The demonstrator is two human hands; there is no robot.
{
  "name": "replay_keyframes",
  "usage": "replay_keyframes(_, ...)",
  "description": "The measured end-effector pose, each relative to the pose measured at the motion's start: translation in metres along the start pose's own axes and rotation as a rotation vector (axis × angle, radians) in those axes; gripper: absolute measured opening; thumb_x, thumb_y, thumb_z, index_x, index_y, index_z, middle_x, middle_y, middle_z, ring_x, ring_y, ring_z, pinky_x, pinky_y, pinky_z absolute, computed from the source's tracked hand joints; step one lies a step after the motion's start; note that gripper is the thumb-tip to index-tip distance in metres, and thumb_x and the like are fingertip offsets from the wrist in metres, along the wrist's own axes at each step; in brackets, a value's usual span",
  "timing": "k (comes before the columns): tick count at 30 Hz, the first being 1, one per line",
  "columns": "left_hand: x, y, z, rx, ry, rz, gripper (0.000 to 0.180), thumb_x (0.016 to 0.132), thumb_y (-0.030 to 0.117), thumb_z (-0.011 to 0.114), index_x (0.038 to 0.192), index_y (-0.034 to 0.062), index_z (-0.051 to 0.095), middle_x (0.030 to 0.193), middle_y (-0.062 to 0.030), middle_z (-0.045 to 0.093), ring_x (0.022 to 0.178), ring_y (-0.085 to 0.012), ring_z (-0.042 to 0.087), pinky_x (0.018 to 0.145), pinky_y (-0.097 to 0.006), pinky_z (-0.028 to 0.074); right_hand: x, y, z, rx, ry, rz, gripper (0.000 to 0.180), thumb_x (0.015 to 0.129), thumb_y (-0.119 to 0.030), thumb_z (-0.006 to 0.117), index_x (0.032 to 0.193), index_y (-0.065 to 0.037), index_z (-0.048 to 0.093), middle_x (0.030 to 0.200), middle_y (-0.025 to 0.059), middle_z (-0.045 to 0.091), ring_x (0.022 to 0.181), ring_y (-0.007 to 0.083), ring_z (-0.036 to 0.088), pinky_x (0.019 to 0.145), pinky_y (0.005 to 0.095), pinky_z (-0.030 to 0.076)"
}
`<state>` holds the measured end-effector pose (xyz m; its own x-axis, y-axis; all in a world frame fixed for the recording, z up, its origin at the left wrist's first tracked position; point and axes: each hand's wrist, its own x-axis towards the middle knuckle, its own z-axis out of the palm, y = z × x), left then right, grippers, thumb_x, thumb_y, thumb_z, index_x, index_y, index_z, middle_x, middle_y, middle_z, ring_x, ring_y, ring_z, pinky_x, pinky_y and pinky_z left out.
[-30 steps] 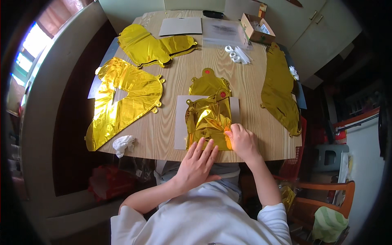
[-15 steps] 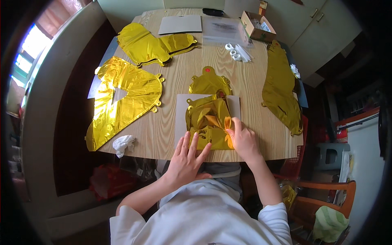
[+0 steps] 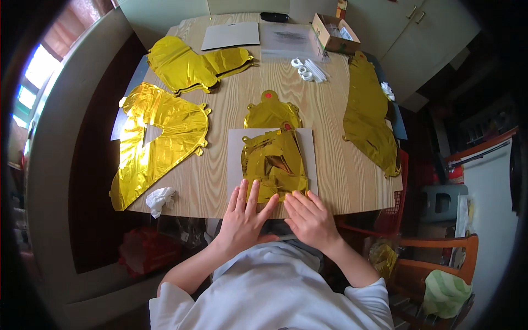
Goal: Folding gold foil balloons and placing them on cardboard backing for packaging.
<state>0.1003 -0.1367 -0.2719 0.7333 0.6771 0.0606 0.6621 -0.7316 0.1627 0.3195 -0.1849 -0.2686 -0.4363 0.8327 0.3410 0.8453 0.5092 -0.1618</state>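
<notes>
Left of frame: big gold foil [image 3: 157, 140] flat on the table [image 3: 341, 181], white tissue [image 3: 159, 199] below it. Upper centre: grey sheet [image 3: 231, 36], clear packet [image 3: 289, 39]; upper right an open cardboard box [image 3: 335, 34]. Centre: crumpled gold balloon [image 3: 273, 165] on a grey card [image 3: 236, 165], long axis running up-frame, red-dotted tab pointing away. Left hand [image 3: 245, 217] flat, fingers spread, tips on the balloon's near edge. Right hand [image 3: 309, 217] flat, fingers extended, beside it, holding nothing.
</notes>
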Motion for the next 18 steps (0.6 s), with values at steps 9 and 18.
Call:
replay_keyframes(9, 0.0001, 0.0004, -0.0011, 0.001, -0.013, -0.004, 0.099, 0.07, 0.075, 0.063, 0.149, 0.022, 0.038, 0.151, -0.0319, 0.027, 0.14, -0.053, 0.022, 0.115, -0.059, 0.022, -0.0112, 0.0012, 0.0099, 0.012, 0.067, 0.146, 0.04, 0.084, -0.016, 0.067, 0.12, 0.001, 0.065, 0.124, 0.0155, 0.065, 0.122, 0.0289, 0.059, 0.111, 0.0492, 0.036)
replay_keyframes(18, -0.0002, 0.0003, -0.0017, 0.006, -0.011, 0.002, 0.099, 0.07, 0.074, 0.064, 0.149, 0.022, 0.037, 0.15, -0.0317, 0.028, 0.14, -0.0529, 0.024, 0.115, -0.058, 0.022, -0.0084, 0.0054, 0.0057, 0.009, 0.097, 0.171, 0.034, 0.084, -0.014, 0.066, 0.114, 0.001, 0.068, 0.118, 0.0156, 0.068, 0.116, 0.0294, 0.062, 0.109, 0.0492, 0.04)
